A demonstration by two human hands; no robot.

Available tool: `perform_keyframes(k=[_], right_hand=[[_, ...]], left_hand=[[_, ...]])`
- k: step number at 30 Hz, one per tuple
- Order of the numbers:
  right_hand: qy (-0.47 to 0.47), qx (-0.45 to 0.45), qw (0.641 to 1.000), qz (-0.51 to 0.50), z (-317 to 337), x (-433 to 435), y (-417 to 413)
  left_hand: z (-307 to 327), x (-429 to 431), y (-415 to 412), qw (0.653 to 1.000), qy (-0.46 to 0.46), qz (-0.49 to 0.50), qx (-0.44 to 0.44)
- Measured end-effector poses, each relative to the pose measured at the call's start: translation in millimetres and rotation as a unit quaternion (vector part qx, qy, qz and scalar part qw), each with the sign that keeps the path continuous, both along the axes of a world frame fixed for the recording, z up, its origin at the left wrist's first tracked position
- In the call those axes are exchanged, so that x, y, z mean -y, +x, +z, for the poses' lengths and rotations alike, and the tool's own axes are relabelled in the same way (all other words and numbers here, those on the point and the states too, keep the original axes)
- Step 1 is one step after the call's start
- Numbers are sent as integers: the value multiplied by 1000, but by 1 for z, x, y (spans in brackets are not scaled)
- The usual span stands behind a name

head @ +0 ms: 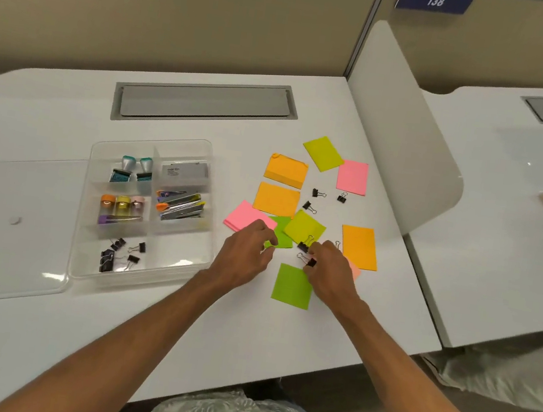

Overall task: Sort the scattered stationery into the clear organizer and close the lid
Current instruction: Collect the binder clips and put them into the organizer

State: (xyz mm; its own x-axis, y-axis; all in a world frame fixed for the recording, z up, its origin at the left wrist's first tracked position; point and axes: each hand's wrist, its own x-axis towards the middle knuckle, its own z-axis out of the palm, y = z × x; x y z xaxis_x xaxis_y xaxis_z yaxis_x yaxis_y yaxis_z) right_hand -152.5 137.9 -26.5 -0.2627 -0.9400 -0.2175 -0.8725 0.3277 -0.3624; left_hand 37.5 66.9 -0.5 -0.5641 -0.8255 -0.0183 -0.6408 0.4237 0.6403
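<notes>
2 hands: both low over the sticky-note scatter at the right of the desk
left hand [247,252]: fingers curled down on the green note [281,234] next to a pink pad [243,216]; cannot tell if it pinches anything
right hand [330,269]: fingertips pinching a black binder clip [310,262], just above a lone green note [292,286]; a 2nd clip [305,245] lies touching the fingers
loose clips: 3 more black ones [317,193] between the orange and pink notes, well apart from the hands
notes: orange pads [285,170], yellow-green [323,153], pink [352,177], another orange [359,247] at right, all flat on the desk
organizer [139,278]: clear, divided tray left of the hands, open; lid [8,226] lies flat to its left, touching it
compartments: 2 teal-topped stamps [133,169] back left; grey box [184,173] back right; small coloured-cap items mid left; staplers [181,207] mid right; binder clips [122,254] front left; front right holds nothing visible
writing: grey box has print, too blurred to read; blue plate [435,0] on the partition reads "138"
surface: white desk [246,334] with a grey cable flap [204,101] at the back
room: beige partition behind, white curved divider [404,133] at right, then a 2nd white desk with blurred items at the frame edge
</notes>
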Motion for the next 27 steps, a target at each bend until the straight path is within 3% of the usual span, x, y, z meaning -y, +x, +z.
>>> perform_keyframes(k=[4, 7, 10, 12, 17, 21, 27], right_hand=[[-29, 23, 999, 16, -2, 2, -9], [-56, 76, 995, -13, 3, 4, -15], [-100, 167, 980, -40, 14, 6, -17], [-118, 218, 968, -36, 20, 6, -17], [-145, 272, 951, -19, 24, 6, -31], [-151, 139, 975, -88, 14, 3, -61], [-18, 41, 996, -81, -1, 5, -72]], left_hand=[[-3, -2, -18, 997, 43, 52, -22], [-4, -5, -32, 973, 161, 145, -84], [-3, -9, -49, 893, 369, 203, -160], [-2, -12, -60, 854, 433, 214, -193], [0, -12, -80, 843, 396, 262, -251], [3, -3, -83, 840, 389, 280, -253], [4, 2, -75, 846, 375, 287, -246]])
